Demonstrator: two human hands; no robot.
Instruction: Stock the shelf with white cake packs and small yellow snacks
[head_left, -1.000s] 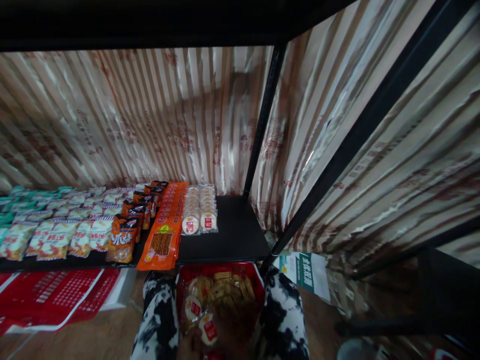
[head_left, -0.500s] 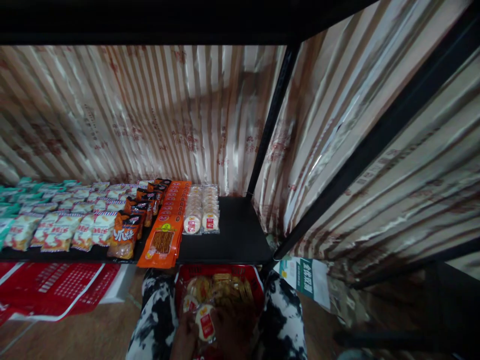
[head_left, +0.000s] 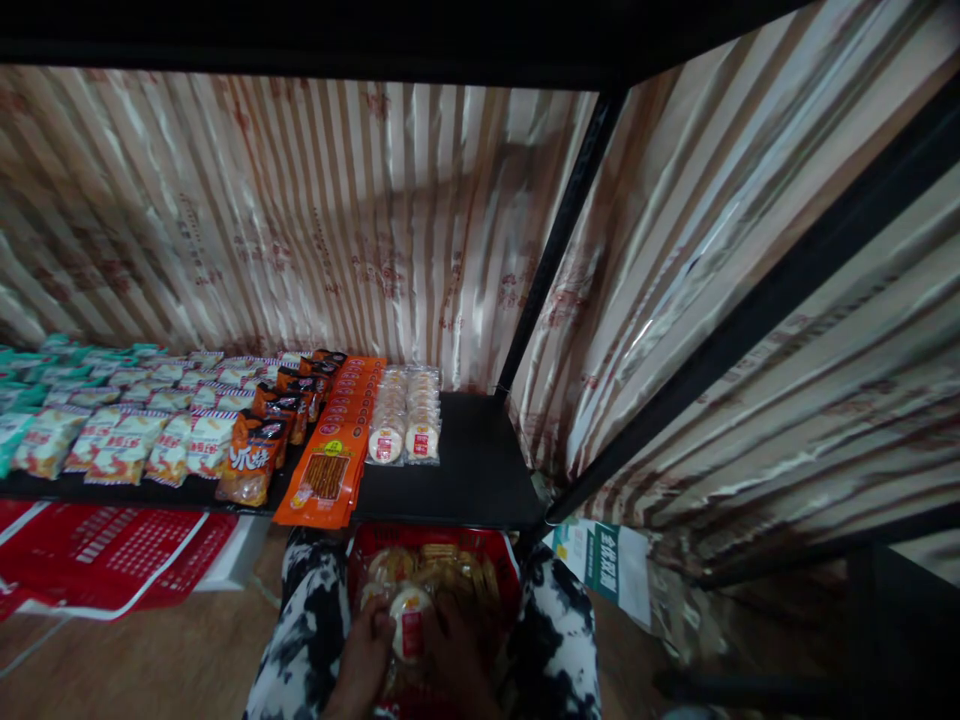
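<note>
Head view: both hands, left hand (head_left: 365,655) and right hand (head_left: 456,660), are gripping a cracker pack (head_left: 409,622) over the red basket (head_left: 504,562) at 6 o'clock. Shelf (head_left: 480,480) is holding two cracker rows (head_left: 406,425) (space free at 3 o'clock); basket is looking far from emptied.

both hands, left hand (head_left: 365,660) and right hand (head_left: 457,665), rose into fuller view, lifting the round cracker packet (head_left: 409,620) higher above the red basket (head_left: 504,560).
</note>
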